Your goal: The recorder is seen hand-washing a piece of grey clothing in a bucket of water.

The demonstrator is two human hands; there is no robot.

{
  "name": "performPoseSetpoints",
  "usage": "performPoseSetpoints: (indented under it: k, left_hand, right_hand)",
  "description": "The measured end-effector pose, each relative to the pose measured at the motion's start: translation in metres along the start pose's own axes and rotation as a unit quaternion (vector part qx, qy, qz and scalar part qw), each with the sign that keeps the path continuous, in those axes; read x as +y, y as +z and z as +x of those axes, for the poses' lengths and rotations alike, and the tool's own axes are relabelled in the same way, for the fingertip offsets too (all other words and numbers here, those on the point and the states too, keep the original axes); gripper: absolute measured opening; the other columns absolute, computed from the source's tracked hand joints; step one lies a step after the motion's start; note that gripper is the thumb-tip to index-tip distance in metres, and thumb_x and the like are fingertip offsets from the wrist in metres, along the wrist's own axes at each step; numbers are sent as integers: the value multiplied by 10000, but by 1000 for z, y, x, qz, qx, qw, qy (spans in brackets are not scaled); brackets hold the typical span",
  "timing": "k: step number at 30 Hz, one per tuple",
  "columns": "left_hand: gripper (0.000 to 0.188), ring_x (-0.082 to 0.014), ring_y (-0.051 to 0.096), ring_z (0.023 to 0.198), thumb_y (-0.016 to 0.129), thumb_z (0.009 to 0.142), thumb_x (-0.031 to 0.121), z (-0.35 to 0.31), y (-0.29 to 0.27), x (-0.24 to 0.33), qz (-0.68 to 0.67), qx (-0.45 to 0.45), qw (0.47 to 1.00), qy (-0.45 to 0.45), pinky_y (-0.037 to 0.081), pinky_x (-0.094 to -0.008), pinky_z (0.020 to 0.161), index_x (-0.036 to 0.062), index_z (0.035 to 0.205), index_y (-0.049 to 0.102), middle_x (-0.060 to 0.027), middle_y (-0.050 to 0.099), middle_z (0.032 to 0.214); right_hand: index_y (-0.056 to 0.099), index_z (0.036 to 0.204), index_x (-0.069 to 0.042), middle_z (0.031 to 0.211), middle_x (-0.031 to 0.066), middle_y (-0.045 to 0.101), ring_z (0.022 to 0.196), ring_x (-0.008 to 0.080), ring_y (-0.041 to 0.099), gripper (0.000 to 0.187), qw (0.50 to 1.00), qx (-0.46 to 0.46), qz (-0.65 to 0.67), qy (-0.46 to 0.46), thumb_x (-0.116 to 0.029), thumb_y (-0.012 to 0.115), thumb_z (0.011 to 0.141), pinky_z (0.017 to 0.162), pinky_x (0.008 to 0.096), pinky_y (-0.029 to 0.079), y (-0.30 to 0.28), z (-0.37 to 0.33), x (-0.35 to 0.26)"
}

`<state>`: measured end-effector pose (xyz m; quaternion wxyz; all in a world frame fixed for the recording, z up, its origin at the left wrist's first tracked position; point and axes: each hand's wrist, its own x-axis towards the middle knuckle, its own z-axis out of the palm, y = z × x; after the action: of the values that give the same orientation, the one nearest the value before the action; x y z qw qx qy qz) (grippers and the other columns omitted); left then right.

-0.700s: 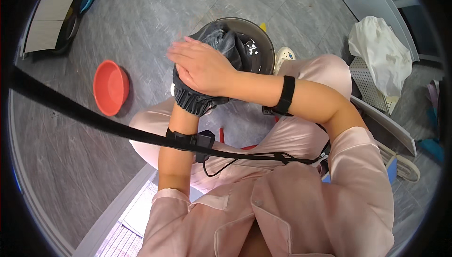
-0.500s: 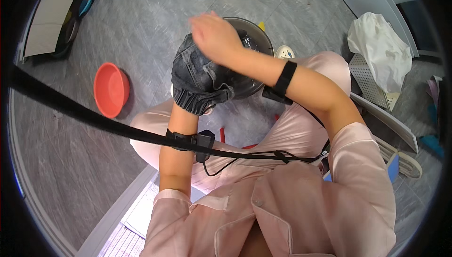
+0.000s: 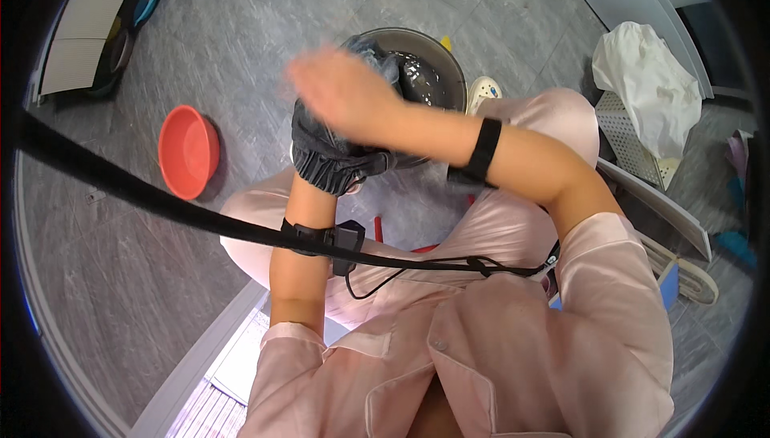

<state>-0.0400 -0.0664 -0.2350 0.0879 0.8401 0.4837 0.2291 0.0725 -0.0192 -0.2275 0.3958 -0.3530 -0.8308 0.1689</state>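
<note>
A dark denim garment (image 3: 325,157) with a gathered elastic edge and stitched seams covers my left hand. Only my left forearm (image 3: 311,205) shows below that edge, so the fingers are hidden. Part of the cloth hangs over the rim of a large grey basin (image 3: 457,57), which holds dark, shiny water (image 3: 423,81). Above the garment is my right hand (image 3: 345,93), smeared by motion. Its palm side lies over the cloth, and whether it touches the denim or grips any of it is unclear.
A red basin (image 3: 188,152) stands on the grey floor at left. White plastic bag (image 3: 650,85) drapes over a perforated basket (image 3: 630,137) at right. A pale clog (image 3: 484,93) is beside the grey basin. A black strap (image 3: 160,197) crosses the view.
My right hand has shifted left and down across the garment. The cloth beneath has moved, uncovering more of the water. My left forearm has stayed in place.
</note>
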Motion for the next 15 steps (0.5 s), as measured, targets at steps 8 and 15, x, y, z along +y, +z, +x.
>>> performPoseSetpoints:
  k: [8, 15]
  left_hand:
    - [615, -341, 488, 1150, 661, 671, 325, 17, -22, -5, -8, 67, 996, 57, 348, -412, 1027, 94, 1223, 524, -139, 548, 1212]
    - [616, -341, 487, 1150, 662, 670, 325, 25, -29, -3, -9, 97, 991, 96, 346, -411, 1030, 95, 1225, 523, -138, 547, 1212]
  right_hand:
    - [578, 1118, 14, 977, 85, 631, 912, 199, 561, 671, 874, -120, 150, 446, -601, 446, 884, 831, 318, 425, -37, 1, 103]
    - [548, 1111, 41, 1126, 156, 567, 1022, 245, 528, 769, 714, -160, 370, 573, -674, 422, 857, 917, 355, 385, -36, -10, 69]
